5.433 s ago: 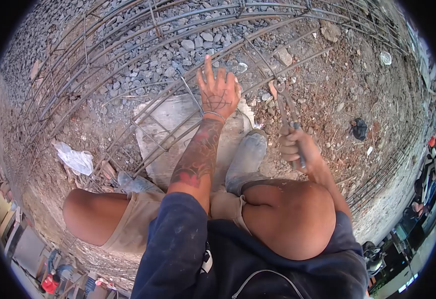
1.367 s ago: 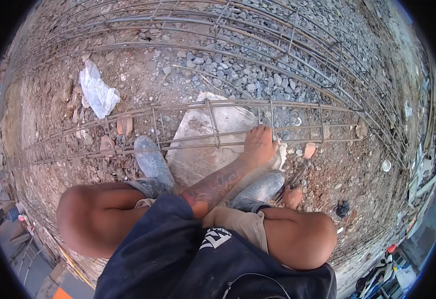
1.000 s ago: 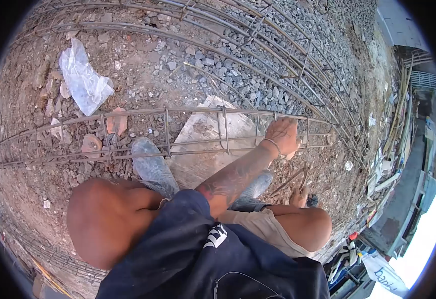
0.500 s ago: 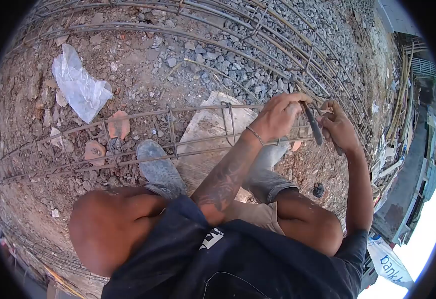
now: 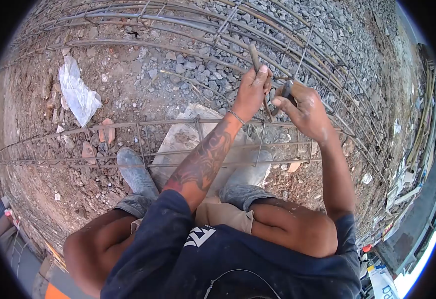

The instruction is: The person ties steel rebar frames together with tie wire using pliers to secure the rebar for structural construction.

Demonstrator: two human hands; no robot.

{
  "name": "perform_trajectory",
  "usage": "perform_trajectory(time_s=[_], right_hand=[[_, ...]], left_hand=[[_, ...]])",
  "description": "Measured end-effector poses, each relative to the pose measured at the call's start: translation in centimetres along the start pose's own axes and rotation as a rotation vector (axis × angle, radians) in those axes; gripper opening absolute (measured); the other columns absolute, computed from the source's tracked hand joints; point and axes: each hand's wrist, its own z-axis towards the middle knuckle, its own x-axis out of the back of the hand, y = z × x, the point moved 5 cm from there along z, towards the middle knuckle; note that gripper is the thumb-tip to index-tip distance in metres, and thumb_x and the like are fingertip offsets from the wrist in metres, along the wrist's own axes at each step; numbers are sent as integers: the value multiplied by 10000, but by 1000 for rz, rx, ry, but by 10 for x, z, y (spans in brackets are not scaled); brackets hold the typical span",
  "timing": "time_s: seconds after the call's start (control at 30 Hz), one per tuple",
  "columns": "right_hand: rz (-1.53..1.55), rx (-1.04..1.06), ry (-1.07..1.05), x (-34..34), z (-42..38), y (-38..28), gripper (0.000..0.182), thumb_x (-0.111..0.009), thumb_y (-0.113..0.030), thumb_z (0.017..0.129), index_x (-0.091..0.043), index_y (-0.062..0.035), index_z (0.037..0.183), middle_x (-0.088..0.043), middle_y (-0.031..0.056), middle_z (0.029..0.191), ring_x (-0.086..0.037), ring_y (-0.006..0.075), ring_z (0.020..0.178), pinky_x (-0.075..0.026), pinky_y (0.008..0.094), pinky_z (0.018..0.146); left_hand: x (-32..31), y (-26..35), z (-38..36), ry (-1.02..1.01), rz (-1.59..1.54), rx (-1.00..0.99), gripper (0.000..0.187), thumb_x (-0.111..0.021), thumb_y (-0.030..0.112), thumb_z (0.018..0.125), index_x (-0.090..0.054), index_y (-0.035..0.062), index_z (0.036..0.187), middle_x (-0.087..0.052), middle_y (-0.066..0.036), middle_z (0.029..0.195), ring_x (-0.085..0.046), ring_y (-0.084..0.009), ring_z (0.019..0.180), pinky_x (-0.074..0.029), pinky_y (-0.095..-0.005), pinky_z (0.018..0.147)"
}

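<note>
My left hand [image 5: 252,93], with a bracelet at its wrist, is closed around a dark rod-like bar [image 5: 254,57] whose blunt end points up and away from me. Below its fingers a thin rusty piece [image 5: 267,108] slants down. Close by on the right, my right hand [image 5: 305,108] grips a dark metal tool [image 5: 287,91] with a curved handle; the fingers hide most of it. Both hands are over the gap between a narrow rebar cage [image 5: 170,122] near my boots and larger rebar bundles [image 5: 228,42] farther off.
Grey gravel [image 5: 198,70] lies under the far rebar. My boots [image 5: 137,169] stand by a pale board [image 5: 170,144] beneath the narrow cage. A crumpled plastic bag [image 5: 78,92] and broken brick pieces [image 5: 107,130] lie on the soil to the left.
Both hands have shifted left and farther from my body. The left hand has turned so its bar points away, and the right hand has come up around the dark tool.
</note>
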Motion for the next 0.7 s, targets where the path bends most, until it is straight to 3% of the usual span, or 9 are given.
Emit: perform_trajectory(time_s=[0.03, 0.13, 0.17, 0.2, 0.27, 0.33, 0.4, 0.53, 0.7], right_hand=[[-81, 132, 157, 0, 1, -5, 303, -671, -264, 853, -596, 11, 956, -556, 172, 855, -530, 343, 766, -440, 399, 680], [130, 155, 365, -12, 8, 8, 306, -645, -274, 876, -593, 15, 961, -562, 156, 839, -532, 346, 792, -445, 399, 698], [104, 149, 415, -6, 6, 2, 308, -605, -280, 915, -580, 27, 927, -572, 136, 784, -562, 280, 725, -459, 367, 663], [104, 144, 419, -7, 3, 6, 308, -605, -280, 915, -580, 27, 927, -572, 136, 784, -562, 280, 725, -459, 367, 663], [501, -149, 502, -12, -8, 37, 338, -536, -310, 965, -575, 22, 907, -575, 99, 735, -580, 186, 651, -472, 320, 612], [613, -113, 637, -16, -17, 44, 371, -484, -353, 987, -556, 1, 903, -568, 64, 705, -582, 125, 613, -474, 281, 573], [780, -45, 697, -13, -26, 48, 360, -456, -359, 996, -492, -12, 904, -538, 80, 767, -609, 175, 697, -492, 296, 600], [630, -56, 747, 7, -56, 20, 351, -436, -352, 1001, -481, -25, 882, -552, 84, 785, -631, 188, 728, -546, 316, 666], [538, -161, 753, 49, -93, -38, 306, -438, -342, 1002, -488, -57, 902, -528, 58, 776, -589, 161, 684, -525, 288, 636]], left_hand=[[-4, 4, -4, 7, 125, 53, 330, -426, 334, 1012, -559, 44, 930, -457, 19, 738, -420, -78, 649, -368, -233, 599], [-9, 0, 4, 23, 33, 23, 365, -413, 348, 1014, -556, 25, 926, -510, -13, 731, -472, -88, 670, -408, -247, 623], [4, -4, 6, -65, 407, 98, 376, -411, 358, 1003, -593, 28, 1002, -605, -60, 907, -561, -149, 856, -439, -277, 786], [14, -7, 0, -70, 407, 101, 376, -411, 358, 1003, -593, 28, 1002, -605, -60, 907, -561, -149, 856, -439, -277, 786], [21, -9, -29, -278, 1371, -69, 360, -455, 356, 970, -600, 30, 1018, -626, -171, 992, -598, -238, 952, -443, -317, 828], [36, -20, -71, -477, 1670, 27, 334, -515, 345, 921, -601, 31, 994, -629, -221, 956, -618, -319, 896, -480, -377, 764], [42, -25, -76, -479, 1680, -3, 321, -540, 346, 899, -609, 35, 942, -638, -203, 879, -626, -328, 816, -488, -401, 707], [49, -37, -80, -409, 1656, -228, 273, -589, 315, 845, -626, 50, 792, -631, -160, 679, -623, -356, 629, -491, -465, 583], [34, -28, -117, -546, 1600, -124, 252, -579, 290, 843, -632, 59, 755, -630, -164, 677, -629, -350, 640, -491, -466, 593]])
